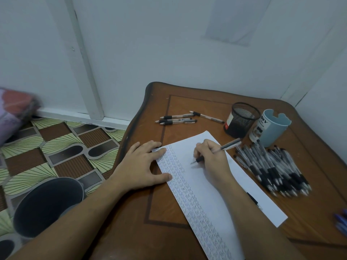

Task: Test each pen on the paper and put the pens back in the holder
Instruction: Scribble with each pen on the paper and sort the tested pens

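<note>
A white paper (244, 184) lies slanted on the wooden table (187, 106); its left strip is filled with small ink marks. My right hand (212, 156) grips a pen (229, 145) with its tip touching the paper. My left hand (142, 166) presses flat on the paper's upper left corner. A black mesh holder (241, 120) and a light blue holder (270, 128) stand at the back. A pile of several pens (272, 169) lies right of the paper. Several more pens (178, 119) lie at the back left.
One pen (253, 199) lies on the paper beside my right forearm. Blue pens (341, 222) show at the right edge. A grey bucket (48, 205) stands on the patterned floor to the left of the table. White walls close in behind and to the right.
</note>
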